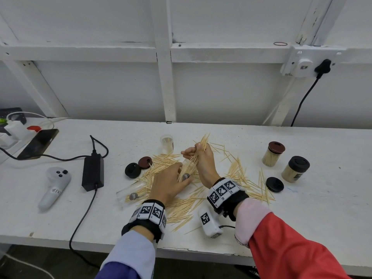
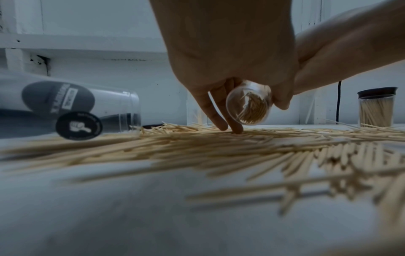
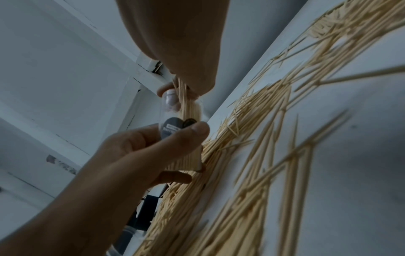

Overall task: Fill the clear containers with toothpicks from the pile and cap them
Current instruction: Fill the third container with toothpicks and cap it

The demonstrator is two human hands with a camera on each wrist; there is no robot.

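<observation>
While left hand (image 1: 170,183) hides container (image 2: 248,103), right hand (image 1: 203,160) grips toothpicks (image 1: 204,142)

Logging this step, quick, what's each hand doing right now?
Left hand: holds the clear container.
Right hand: grips a toothpick bundle, feeding it in.

The head view looks down and forward over the white table (image 1: 302,218) toward the wall. The left wrist view sits low at table level, close; the right wrist view is tilted. All three share the toothpick pile (image 1: 181,210) at centre.
</observation>
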